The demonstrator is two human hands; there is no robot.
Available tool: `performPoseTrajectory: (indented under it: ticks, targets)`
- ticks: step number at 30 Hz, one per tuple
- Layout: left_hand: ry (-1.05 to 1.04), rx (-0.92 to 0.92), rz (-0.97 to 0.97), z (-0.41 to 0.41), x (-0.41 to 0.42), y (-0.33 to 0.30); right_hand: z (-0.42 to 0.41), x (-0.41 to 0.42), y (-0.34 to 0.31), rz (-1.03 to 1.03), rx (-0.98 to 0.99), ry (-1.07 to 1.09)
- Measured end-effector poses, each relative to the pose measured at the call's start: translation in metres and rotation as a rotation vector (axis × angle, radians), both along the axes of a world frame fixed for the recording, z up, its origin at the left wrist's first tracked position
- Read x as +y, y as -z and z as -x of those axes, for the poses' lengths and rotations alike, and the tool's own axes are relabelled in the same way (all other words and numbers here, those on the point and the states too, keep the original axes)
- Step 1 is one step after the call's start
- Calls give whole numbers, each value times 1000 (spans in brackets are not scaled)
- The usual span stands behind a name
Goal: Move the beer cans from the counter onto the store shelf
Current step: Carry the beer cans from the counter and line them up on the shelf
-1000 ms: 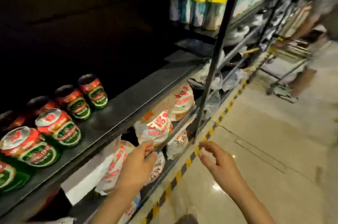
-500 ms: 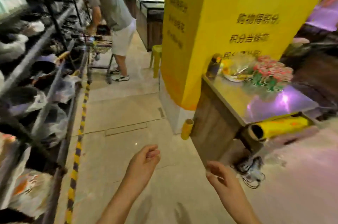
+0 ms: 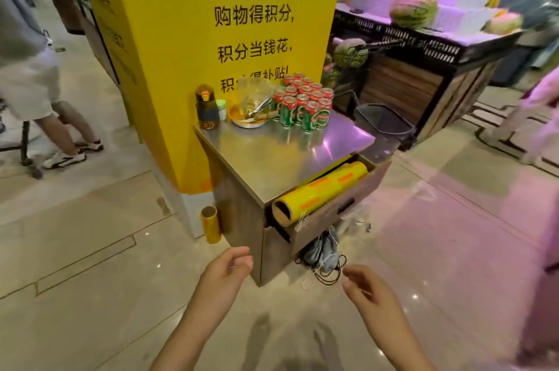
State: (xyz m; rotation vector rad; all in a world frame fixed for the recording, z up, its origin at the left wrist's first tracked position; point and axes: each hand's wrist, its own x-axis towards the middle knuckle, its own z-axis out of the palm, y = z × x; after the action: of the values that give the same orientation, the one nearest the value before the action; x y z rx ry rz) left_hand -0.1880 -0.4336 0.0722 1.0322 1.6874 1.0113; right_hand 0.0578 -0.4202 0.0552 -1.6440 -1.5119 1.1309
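Both hands, left point(image 3: 223, 275) and right point(image 3: 372, 290), hang loose-fingered, holding nothing. The cans point(image 3: 304, 103) stand clustered on the counter point(image 3: 272, 159), well apart from them.

The single head-worn camera looks forward and down from standing height, facing the counter point(image 3: 272, 159) nearby.

counter point(image 3: 272, 159) top brushed metal, sides wood; beer cans point(image 3: 302, 104) glossy metal; floor point(image 3: 90, 280) polished.

The rear beer cans point(image 3: 298, 83) hide behind the front ones; labels are too small to read. A bystander point(image 3: 27, 47) is cut off at the left edge.
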Motion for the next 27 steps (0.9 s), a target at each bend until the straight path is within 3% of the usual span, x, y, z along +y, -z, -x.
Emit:
performPoseTrajectory:
  ticks: [9,19,27]
  targets:
    - [11,15,-7,-19,157,14,-18,164,-21,-65,-5,-71]
    - [191,-69,-33,-135,342,3,-130,295,0,-5,-49,83]
    - [-39,-94,-61,-204,458,4,-174,465,13,-1,-41,-181]
